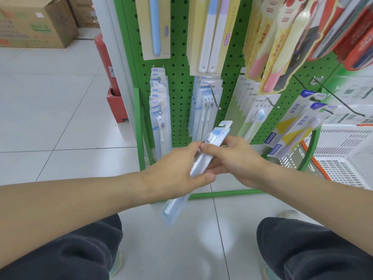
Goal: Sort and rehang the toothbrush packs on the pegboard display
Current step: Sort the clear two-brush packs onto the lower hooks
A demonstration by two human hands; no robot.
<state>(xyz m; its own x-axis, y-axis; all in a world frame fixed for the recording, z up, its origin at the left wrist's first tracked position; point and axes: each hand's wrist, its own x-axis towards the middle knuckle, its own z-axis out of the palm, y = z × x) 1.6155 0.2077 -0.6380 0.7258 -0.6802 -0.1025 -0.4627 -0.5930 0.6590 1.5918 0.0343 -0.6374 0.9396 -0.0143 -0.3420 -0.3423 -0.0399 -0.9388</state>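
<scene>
The green pegboard (pixel 177 63) fills the 12 o'clock sector of the head view and stands upright on a white tiled floor (pixel 50 118). A cardboard box (pixel 34 23) sits at 10 o'clock on the floor, well apart from the board. A white plastic basket (pixel 343 158) lies at 3 o'clock, just beside the board's green base frame. A red cylinder (pixel 105 61) stands in a red stand at 11 o'clock, next to the board's left edge.

Hanging stock, lower row: a dense stack of clear packs (pixel 159 110) on the left hook, a thinner stack (pixel 205 106) on the centre hook, and white-carded packs (pixel 256 110) to their right. Larger cream and pink packs hang in the row above.

The toothbrush pack (pixel 203 158) is off the board, at frame centre, tilted with its hang tab toward 1 o'clock and its lower end toward 7 o'clock. The left hand (pixel 177 170) grips the pack at mid-length, thumb below and fingers curled over it. The right hand (pixel 234 158) pinches the pack just above, with its fingertips touching those of the left hand.
</scene>
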